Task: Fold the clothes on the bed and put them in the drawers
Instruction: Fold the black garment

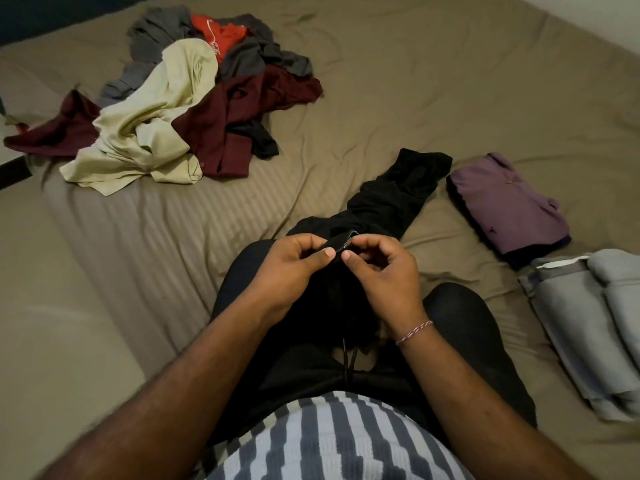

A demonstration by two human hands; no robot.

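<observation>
A black garment (391, 199) stretches from my lap out across the bed toward the far right. My left hand (291, 268) and my right hand (384, 271) are close together over my lap, each pinching the garment's near edge where a small zipper shows. An unfolded heap lies at the far left: a cream shirt (152, 129), a maroon shirt (239, 112), grey clothes (159, 36) and a red piece (218, 32). To my right sit a folded purple shirt (509, 202) and folded grey clothes (595, 323).
The bed (398, 81) is covered with a taupe sheet, wrinkled in places. Its left edge drops to a dark strip of floor (14, 171). I sit on the bed with my legs in dark trousers. No drawers are in view.
</observation>
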